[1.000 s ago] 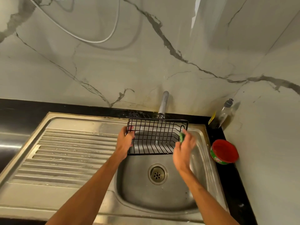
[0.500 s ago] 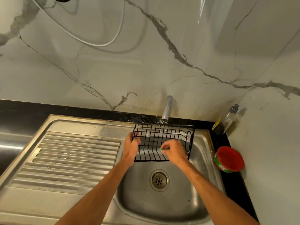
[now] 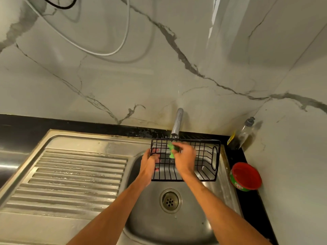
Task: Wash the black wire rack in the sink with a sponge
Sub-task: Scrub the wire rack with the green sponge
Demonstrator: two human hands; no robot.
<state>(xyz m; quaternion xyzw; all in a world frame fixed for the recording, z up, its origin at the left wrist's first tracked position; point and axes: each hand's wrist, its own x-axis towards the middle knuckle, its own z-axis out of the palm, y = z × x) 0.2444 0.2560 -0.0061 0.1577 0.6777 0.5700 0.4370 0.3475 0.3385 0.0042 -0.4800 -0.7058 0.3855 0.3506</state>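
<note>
From the head camera, the black wire rack [image 3: 205,156] sits over the far half of the steel sink [image 3: 177,225], just under the spout of the tap [image 3: 177,122]. It is tilted, with its near edge lower and its far rim up against the back edge of the basin.

The left hand [image 3: 150,163] grips the rack's left end, fingers curled through the wires. The right hand [image 3: 184,158] reaches into the rack from the near side and pinches a green sponge [image 3: 171,151], pressing it against the wires near the rack's far left corner. The two hands are just beside each other. The rack's right end, which has an oval loop, is uncovered.

The round drain [image 3: 170,200] lies in the basin floor, nearer than the rack and between the two forearms. The ribbed draining board [image 3: 74,179] takes up the left part of the sink unit.

A black worktop [image 3: 254,200] runs along the sink's right edge and back edge. In its far right corner a clear bottle [image 3: 243,133] with a grey pump top and a yellow label leans against the wall. Nearer, at the worktop's right edge, stands a round red tub [image 3: 246,175] with a green band.

A marble-look wall [image 3: 159,76] rises behind the sink. A white cable [image 3: 99,52] loops across its upper left part.
</note>
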